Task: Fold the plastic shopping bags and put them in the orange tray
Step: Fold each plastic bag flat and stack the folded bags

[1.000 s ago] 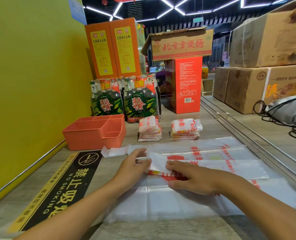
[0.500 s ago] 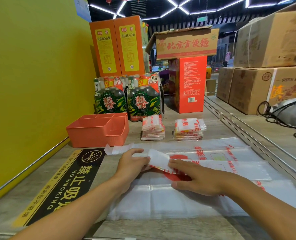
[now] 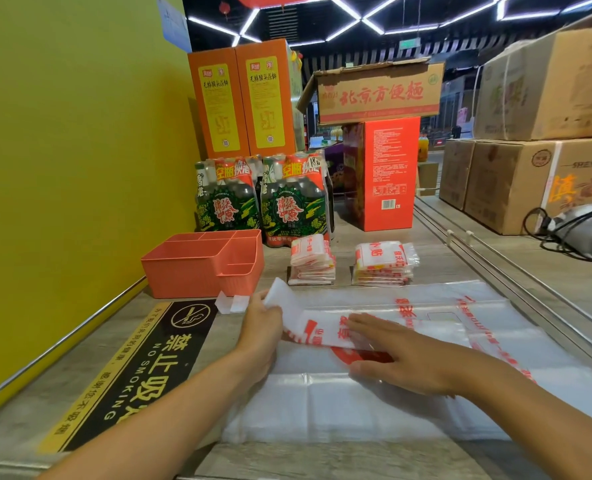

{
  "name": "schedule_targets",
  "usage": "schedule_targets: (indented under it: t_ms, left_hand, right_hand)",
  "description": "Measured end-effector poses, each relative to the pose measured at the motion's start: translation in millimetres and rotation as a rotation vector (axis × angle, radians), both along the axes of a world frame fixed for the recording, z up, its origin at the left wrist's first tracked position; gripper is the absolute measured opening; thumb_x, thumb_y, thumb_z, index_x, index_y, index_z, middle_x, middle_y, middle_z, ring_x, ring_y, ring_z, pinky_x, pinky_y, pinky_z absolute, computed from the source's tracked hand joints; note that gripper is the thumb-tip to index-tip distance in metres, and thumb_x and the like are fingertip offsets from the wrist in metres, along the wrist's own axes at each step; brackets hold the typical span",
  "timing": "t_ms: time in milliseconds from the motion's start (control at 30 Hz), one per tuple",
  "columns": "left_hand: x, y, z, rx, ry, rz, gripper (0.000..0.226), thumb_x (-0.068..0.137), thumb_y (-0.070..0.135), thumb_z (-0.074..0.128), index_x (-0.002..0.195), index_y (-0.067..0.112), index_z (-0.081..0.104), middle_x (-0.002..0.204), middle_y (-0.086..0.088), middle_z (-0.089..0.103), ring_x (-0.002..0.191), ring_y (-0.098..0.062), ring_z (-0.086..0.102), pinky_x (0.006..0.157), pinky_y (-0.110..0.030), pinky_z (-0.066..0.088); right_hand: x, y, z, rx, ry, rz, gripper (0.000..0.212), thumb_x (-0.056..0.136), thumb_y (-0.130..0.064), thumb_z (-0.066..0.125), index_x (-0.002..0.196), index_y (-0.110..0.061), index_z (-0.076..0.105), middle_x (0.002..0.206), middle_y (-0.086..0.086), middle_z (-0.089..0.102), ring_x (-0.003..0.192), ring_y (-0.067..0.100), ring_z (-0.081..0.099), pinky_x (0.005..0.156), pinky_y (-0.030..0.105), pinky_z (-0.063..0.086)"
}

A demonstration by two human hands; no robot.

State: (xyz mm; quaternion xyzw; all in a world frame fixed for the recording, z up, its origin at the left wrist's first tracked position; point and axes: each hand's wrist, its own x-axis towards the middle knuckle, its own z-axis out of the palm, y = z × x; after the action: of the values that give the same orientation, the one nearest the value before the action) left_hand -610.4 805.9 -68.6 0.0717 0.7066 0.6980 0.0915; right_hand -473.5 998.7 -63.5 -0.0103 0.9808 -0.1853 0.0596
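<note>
Clear plastic shopping bag with red print (image 3: 408, 344) lies flat on the grey wood-grain counter (image 3: 322, 462), lower centre of frame. Left hand (image 3: 261, 327) pinches the bag's left end, lifting a white flap (image 3: 284, 303) off the surface. Right hand (image 3: 402, 358) rests flat on the bag, fingers straight and together, pressing the fold. Orange plastic tray with compartments (image 3: 183, 271) sits left of centre against the yellow wall (image 3: 79, 168). Two stacks of folded bags (image 3: 381, 265) sit just right of the tray, apart from each other. Black no-smoking sticker (image 3: 142, 368) at lower left.
</note>
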Motion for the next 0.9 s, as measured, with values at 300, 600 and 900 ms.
schedule_targets:
  t_ms: [300,600,900]
  left_hand:
    - [1.5,-2.2,-18.0,-0.374,0.627,-0.245,0.028,0.105,0.013,0.049,0.128,0.023,0.059,0.132,0.004,0.061,0.106,0.009,0.059,0.082,-0.009,0.049]
    - [-6.9,-5.7,-34.0,-0.784,0.861,-0.553,0.055,0.103,0.009,0.043,0.155,0.022,0.034,0.164,0.008,0.024,0.152,-0.002,0.009,0.125,-0.023,0.006]
    - [-1.7,-1.8,-29.4,-0.992,0.831,-0.638,0.063,0.107,0.045,0.033,0.160,0.016,0.014,0.169,0.005,0.007,0.153,-0.005,-0.003,0.122,-0.022,0.001]
  right_hand:
    - [-4.8,-4.6,-8.6,0.019,-0.048,0.030,0.077,0.095,-0.072,0.039,0.160,-0.039,0.016,0.167,-0.020,0.005,0.154,0.010,0.007,0.123,0.034,0.009]
    - [-5.0,-4.9,-7.2,-0.002,-0.052,0.039,0.075,0.098,-0.066,0.042,0.161,-0.035,0.015,0.167,-0.017,0.005,0.154,0.007,0.005,0.123,0.030,0.006]
    - [-3.2,-5.2,-1.3,-0.050,0.005,-0.028,0.058,0.097,-0.063,0.048,0.144,-0.030,0.041,0.145,-0.012,0.047,0.132,0.020,0.048,0.110,0.032,0.040]
